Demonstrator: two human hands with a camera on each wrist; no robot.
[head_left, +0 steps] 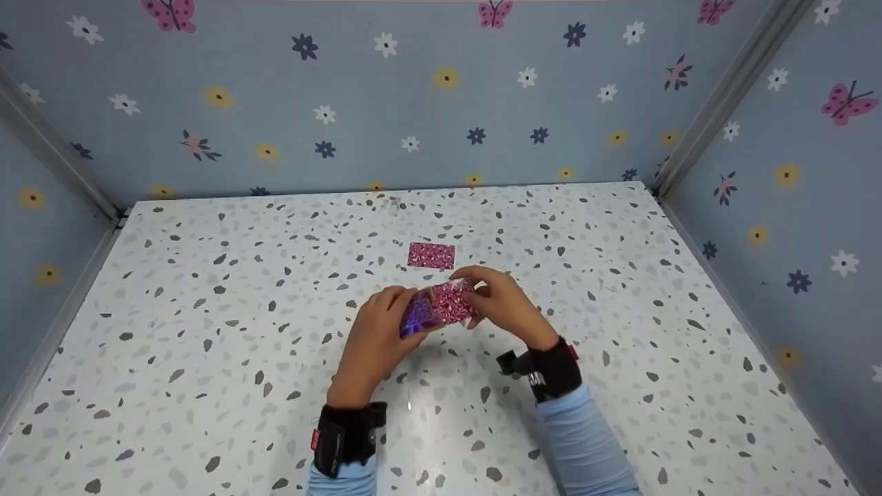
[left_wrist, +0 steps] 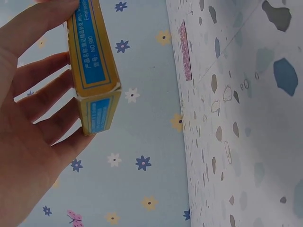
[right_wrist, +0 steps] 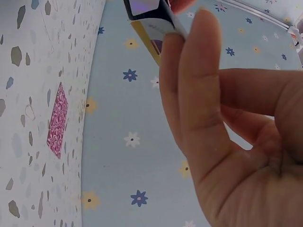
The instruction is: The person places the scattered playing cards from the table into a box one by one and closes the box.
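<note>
My left hand (head_left: 372, 341) grips a small playing card box (head_left: 417, 315); its thumb and fingers are on opposite edges. The box is shiny purple on top, and its yellow-and-blue printed side (left_wrist: 94, 52) faces the left wrist view. Pink-patterned playing cards (head_left: 451, 303) show at the box's right end; how many cannot be told. There my right hand (head_left: 506, 303) pinches with thumb and fingers. In the right wrist view, a white card face (right_wrist: 161, 28) shows by those fingertips. Beyond both hands, one pink-patterned playing card (head_left: 431, 255) lies flat, back up.
The white speckled table (head_left: 275, 427) spreads beneath the hands. Blue wall panels (head_left: 386, 83) with flowers and butterflies rise at the back and both sides. Metal posts (head_left: 716, 117) stand in the back corners.
</note>
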